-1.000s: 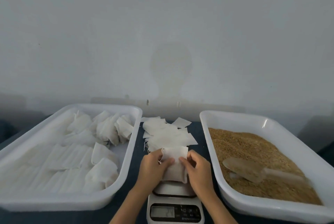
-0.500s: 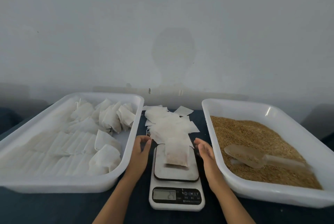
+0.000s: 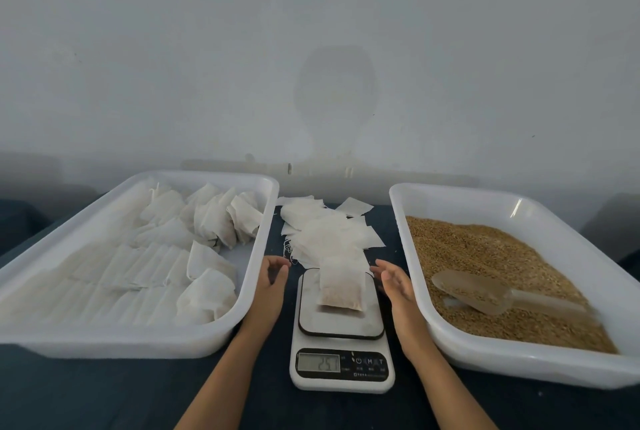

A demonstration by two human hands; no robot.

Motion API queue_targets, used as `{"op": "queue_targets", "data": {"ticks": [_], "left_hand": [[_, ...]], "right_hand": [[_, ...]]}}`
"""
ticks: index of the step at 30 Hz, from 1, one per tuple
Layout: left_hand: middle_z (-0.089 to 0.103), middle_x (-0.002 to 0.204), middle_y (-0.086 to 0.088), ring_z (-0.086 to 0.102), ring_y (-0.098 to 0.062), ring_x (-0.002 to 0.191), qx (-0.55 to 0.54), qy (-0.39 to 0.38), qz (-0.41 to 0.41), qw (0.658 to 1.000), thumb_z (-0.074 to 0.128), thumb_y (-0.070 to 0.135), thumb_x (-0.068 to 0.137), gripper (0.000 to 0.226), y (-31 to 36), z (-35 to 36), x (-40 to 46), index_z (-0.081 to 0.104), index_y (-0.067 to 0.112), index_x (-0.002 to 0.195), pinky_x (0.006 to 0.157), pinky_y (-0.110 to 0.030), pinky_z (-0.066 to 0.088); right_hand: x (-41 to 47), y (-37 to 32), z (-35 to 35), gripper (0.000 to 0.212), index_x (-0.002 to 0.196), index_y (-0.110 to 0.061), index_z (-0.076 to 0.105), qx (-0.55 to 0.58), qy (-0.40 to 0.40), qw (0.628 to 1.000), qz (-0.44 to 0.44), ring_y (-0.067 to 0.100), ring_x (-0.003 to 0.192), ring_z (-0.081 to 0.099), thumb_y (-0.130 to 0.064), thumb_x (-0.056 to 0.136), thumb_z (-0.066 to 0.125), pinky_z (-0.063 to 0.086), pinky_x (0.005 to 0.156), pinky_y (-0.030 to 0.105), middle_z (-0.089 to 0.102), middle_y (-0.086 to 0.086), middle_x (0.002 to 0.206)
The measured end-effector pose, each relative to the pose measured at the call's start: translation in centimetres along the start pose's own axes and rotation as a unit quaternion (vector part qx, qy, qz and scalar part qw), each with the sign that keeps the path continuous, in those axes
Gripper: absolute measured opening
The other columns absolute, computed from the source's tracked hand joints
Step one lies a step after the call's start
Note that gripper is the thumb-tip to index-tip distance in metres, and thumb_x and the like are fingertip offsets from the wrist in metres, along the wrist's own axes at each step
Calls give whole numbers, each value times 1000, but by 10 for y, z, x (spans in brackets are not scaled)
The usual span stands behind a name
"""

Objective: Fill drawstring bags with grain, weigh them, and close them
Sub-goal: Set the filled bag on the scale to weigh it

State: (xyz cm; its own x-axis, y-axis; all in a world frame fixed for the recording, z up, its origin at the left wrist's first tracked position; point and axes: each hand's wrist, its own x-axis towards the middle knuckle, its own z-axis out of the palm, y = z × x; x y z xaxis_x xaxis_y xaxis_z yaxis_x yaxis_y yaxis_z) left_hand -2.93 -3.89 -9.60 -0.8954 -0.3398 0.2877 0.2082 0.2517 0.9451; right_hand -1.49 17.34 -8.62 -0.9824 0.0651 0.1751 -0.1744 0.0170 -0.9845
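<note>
two hands open | left hand point(image 3: 273, 279) and right hand point(image 3: 393, 282) flank scale point(image 3: 341, 327)

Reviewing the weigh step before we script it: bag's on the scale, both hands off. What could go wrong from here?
1. The small white fabric bag of grain overlaps the loose pile of empty white bags behind the white digital kitchen scale; that contact might skew the reading.
2. The left hand and right hand hover close beside the platform; a brush could disturb it.
3. The display reads faintly, so misreading seems possible.
</note>
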Motion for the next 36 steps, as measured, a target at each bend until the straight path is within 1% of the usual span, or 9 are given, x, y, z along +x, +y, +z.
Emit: {"op": "queue_targets", "data": {"ticks": [8,13,17,22,26,29,32,34,36], "left_hand": [[61,95,-2,55,-6,87,4,-9,-9,1000,51,-4,90,15,1,-1,0,59,9,93,78,-12,40],[63,96,2,58,-6,92,5,-24,19,1000,52,0,92,16,12,2,-1,58,15,94,80,-10,42],[62,104,1,59,-5,89,12,-95,56,994,57,8,91,13,32,14,3,56,16,102,75,-11,47],[47,124,8,47,-9,113,185,-210,21,960,68,36,84,58,52,30,8,39,21,131,91,-16,40],[48,119,9,48,-11,114,133,-252,-20,958,73,38,79,70,65,29,11,32,24,134,91,-19,40],[48,111,10,50,-8,104,141,-219,-17,965,74,34,78,66,78,18,11,34,26,129,81,-14,39],[52,89,13,52,-6,83,174,-144,2,974,69,29,81,36,98,1,12,49,28,110,64,-12,36],[50,71,10,53,-14,75,219,-94,39,970,61,25,84,9,115,-16,16,54,22,88,60,-20,37],[51,68,5,57,-23,79,277,-65,75,956,57,25,88,10,130,-37,24,56,15,86,61,-25,36]], "right_hand": [[-1,-2,1,29,123,-2,54,1,-21,1000,-21,9,110,57,-11,98,42,44,84,7,62,10,117],[1,-7,2,29,123,-8,55,-22,-36,998,-39,7,112,57,-14,99,41,44,93,14,63,2,118],[9,-14,9,26,116,-19,60,-74,-58,994,-51,-2,112,53,-14,99,42,39,89,6,60,-10,120],[17,-24,19,20,92,-24,69,-130,-46,988,-69,0,95,61,-9,92,56,48,87,22,70,-10,97],[20,-40,30,31,76,-29,69,-125,-13,988,-89,3,84,65,1,85,63,51,78,17,71,-8,82],[21,-59,41,33,77,-29,69,-121,-26,986,-108,0,86,64,2,85,62,47,75,9,71,-12,80],[23,-83,61,31,80,-27,72,-114,-50,982,-144,-5,87,62,1,85,61,47,75,7,71,-18,81],[26,-101,79,31,79,-27,72,-106,-71,977,-170,-4,87,62,0,86,60,47,76,7,70,-20,82],[30,-119,100,29,80,-25,73,-88,-101,973,-188,-3,86,63,0,87,59,45,76,6,71,-18,82]]}}
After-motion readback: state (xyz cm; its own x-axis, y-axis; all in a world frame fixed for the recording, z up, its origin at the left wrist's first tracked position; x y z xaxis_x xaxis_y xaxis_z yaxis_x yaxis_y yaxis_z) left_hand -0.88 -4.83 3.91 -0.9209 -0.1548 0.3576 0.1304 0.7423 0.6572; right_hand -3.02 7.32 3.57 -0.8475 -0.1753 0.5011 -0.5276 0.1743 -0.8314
